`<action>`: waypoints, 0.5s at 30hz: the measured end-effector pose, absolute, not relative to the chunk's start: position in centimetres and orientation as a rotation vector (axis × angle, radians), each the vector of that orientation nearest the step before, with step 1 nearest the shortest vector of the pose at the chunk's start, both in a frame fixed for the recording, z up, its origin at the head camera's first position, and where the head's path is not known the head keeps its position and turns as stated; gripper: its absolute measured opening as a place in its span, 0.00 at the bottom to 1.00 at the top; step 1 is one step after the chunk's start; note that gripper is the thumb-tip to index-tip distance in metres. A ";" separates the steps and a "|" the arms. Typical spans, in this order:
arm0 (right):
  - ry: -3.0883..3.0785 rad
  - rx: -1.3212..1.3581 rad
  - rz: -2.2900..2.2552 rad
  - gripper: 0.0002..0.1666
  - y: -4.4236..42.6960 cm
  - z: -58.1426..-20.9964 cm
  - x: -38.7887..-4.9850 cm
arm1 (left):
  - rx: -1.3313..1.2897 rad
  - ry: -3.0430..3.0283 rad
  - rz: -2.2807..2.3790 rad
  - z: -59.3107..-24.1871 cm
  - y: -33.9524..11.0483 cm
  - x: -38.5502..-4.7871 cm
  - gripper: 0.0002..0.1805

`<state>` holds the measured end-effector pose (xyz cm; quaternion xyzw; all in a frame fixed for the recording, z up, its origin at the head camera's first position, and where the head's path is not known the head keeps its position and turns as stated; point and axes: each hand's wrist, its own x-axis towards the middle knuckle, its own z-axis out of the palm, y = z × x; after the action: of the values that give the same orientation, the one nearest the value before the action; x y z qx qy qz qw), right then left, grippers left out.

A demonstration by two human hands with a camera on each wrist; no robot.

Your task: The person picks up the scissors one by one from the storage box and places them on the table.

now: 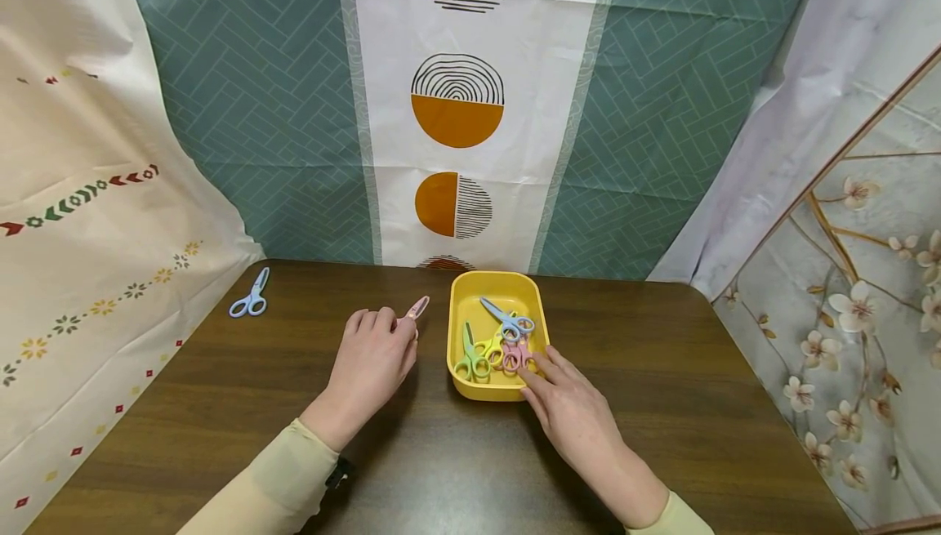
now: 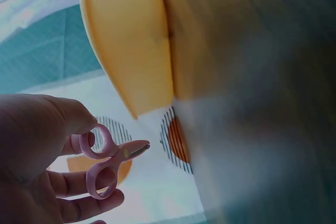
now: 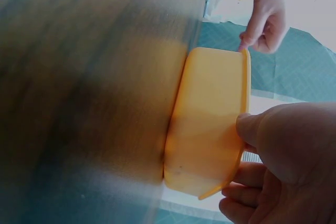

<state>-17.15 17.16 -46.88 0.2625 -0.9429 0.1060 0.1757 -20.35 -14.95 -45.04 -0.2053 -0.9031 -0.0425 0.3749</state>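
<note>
My left hand (image 1: pixel 373 363) pinches a pair of pink scissors (image 1: pixel 418 307) left of the yellow tray (image 1: pixel 488 394). In the left wrist view, thumb and fingers hold the handle loops of these scissors (image 2: pixel 125 153), with the short blades pointing away from the palm. At the tray's near right corner, my right hand (image 1: pixel 577 416) grips the rim, as the right wrist view shows with the thumb on the tray wall (image 3: pixel 210 114). Inside lie blue scissors (image 1: pixel 507 323), green scissors (image 1: pixel 471 358), yellow scissors (image 1: pixel 490 347) and pink scissors (image 1: pixel 512 357), partly overlapping.
Another pair of light blue scissors (image 1: pixel 251 296) lies at the far left of the dark wooden table (image 1: pixel 647 355). A patterned curtain (image 1: pixel 456 192) hangs behind the table's back edge. Printed cloths hang on the left and right sides.
</note>
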 end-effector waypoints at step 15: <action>-2.674 0.742 0.298 0.24 17.2 -46.9 -17.1 | -0.403 -2.403 -0.052 -46.9 -18.6 -21.3 0.09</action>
<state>-17.13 17.16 -46.92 0.2619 -0.9434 0.1051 0.1744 -21.28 -18.64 -46.88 -0.1554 -0.9254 -0.0200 0.3450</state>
